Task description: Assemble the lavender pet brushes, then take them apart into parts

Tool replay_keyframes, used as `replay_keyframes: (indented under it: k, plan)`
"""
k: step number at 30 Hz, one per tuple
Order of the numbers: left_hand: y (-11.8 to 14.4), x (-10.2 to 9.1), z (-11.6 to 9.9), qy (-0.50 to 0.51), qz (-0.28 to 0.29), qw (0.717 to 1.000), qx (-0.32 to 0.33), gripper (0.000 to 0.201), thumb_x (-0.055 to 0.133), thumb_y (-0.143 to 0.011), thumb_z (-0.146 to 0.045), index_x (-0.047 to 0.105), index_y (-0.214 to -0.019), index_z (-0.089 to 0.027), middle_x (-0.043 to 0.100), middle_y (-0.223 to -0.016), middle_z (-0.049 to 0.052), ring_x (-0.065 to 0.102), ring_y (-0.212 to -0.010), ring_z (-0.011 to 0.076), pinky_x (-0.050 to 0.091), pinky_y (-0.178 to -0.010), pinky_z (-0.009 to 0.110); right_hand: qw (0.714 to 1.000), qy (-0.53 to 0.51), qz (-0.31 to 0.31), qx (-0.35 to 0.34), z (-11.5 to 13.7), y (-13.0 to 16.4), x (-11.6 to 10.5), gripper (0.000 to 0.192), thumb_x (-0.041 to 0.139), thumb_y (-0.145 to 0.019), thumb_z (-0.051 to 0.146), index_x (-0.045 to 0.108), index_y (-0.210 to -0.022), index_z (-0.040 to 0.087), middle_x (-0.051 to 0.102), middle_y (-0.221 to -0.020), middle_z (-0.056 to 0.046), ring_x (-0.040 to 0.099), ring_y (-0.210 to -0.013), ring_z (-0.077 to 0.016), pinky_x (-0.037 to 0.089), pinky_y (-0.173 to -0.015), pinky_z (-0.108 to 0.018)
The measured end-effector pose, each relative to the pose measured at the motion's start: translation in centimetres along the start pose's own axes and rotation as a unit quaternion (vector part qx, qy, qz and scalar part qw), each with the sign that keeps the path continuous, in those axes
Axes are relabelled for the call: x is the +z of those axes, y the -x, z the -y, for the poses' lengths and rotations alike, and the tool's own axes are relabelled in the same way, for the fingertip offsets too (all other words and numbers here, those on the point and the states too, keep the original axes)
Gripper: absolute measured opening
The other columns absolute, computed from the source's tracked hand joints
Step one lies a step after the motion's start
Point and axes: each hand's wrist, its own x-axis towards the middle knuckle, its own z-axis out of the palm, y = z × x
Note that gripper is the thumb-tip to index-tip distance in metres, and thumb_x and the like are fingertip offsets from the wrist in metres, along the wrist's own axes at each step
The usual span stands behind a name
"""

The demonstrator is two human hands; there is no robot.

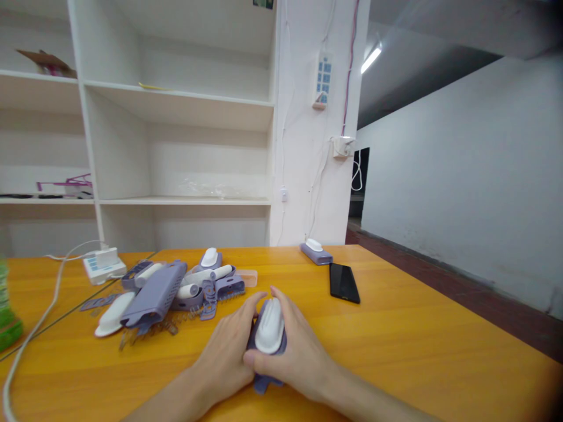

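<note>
Both hands are wrapped round a purple plastic dispenser housing with a white oval cap [270, 328] on top, held low over the table in front of me. My left hand [233, 343] grips its left side. From the right, my right hand [299, 346] closes on it, thumb across the near end. A purple tab [266, 384] sticks out below the thumb. Much of the housing is hidden by my fingers. To the left lies a pile of purple housings [158, 293], white rollers [189, 291], a white oval cap [116, 313] and several springs [182, 319].
A purple block with a white cap [315, 251] stands at the table's back edge, near a black phone [344, 282]. A power strip [103, 266] with a white cable [57, 293] lies left. A green bottle [9, 310] is at the far left. White shelves [180, 201] rise behind.
</note>
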Motion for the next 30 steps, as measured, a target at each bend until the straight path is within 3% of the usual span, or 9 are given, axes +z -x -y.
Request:
replay_keyframes:
  k: [2,5,7,9,12,30]
  plan:
    - [0.1,0.0,0.2,0.002,0.002,1.000,0.006,0.093,0.062,-0.066,-0.011,0.023,-0.149,-0.029,0.061,-0.124,0.007,0.063,-0.107,0.0281,0.048,-0.090,0.040,0.999,0.016,0.005,0.030,-0.1,0.1,0.2,0.123,0.087,-0.060,0.053,0.022,-0.157,0.016,0.030,-0.161,-0.017,0.026,-0.148,-0.0363,0.023,-0.121,-0.052]
    - [0.2,-0.3,0.1,0.009,0.004,1.000,0.009,0.092,0.061,-0.064,-0.009,0.026,-0.147,-0.030,0.061,-0.120,0.005,0.063,-0.104,0.0267,0.048,-0.090,0.039,0.998,0.013,0.015,0.056,-0.1,0.1,-0.1,0.119,0.084,-0.064,0.057,0.023,-0.157,0.016,0.034,-0.158,-0.017,0.030,-0.146,-0.0358,0.026,-0.119,-0.050]
    - [0.2,-0.5,-0.1,0.018,0.004,1.000,0.014,0.089,0.058,-0.065,-0.007,0.028,-0.145,-0.030,0.062,-0.117,0.004,0.064,-0.100,0.0250,0.048,-0.089,0.038,0.999,0.008,0.013,0.047,0.2,-0.1,-0.4,0.103,0.084,-0.067,0.052,0.035,-0.151,0.018,0.047,-0.148,-0.015,0.042,-0.137,-0.0339,0.033,-0.114,-0.048]
    - [0.1,-0.7,-0.3,0.022,0.002,1.000,0.017,0.088,0.056,-0.064,-0.005,0.029,-0.144,-0.030,0.062,-0.116,0.004,0.063,-0.101,0.0246,0.048,-0.089,0.038,1.000,0.010,0.006,0.020,0.4,-0.3,-0.5,0.073,0.083,-0.070,0.043,0.054,-0.133,0.020,0.059,-0.129,-0.009,0.053,-0.121,-0.0305,0.041,-0.104,-0.043]
    - [0.1,-0.7,-0.3,0.022,0.004,1.000,0.018,0.089,0.056,-0.063,-0.004,0.030,-0.144,-0.031,0.062,-0.120,0.004,0.062,-0.105,0.0253,0.047,-0.092,0.038,1.000,0.001,-0.003,-0.009,0.5,-0.7,-0.6,0.040,0.083,-0.070,0.032,0.063,-0.104,0.022,0.062,-0.104,-0.003,0.057,-0.100,-0.0249,0.044,-0.088,-0.036]
    - [0.2,-0.7,-0.2,0.041,0.010,0.999,0.019,0.089,0.052,-0.061,-0.001,0.033,-0.142,-0.032,0.059,-0.131,0.004,0.059,-0.118,0.0247,0.044,-0.103,0.038,0.998,-0.030,0.000,-0.049,-0.6,-0.9,-0.6,0.037,0.078,-0.081,0.039,0.063,-0.110,0.022,0.060,-0.105,-0.003,0.055,-0.100,-0.0244,0.042,-0.088,-0.035]
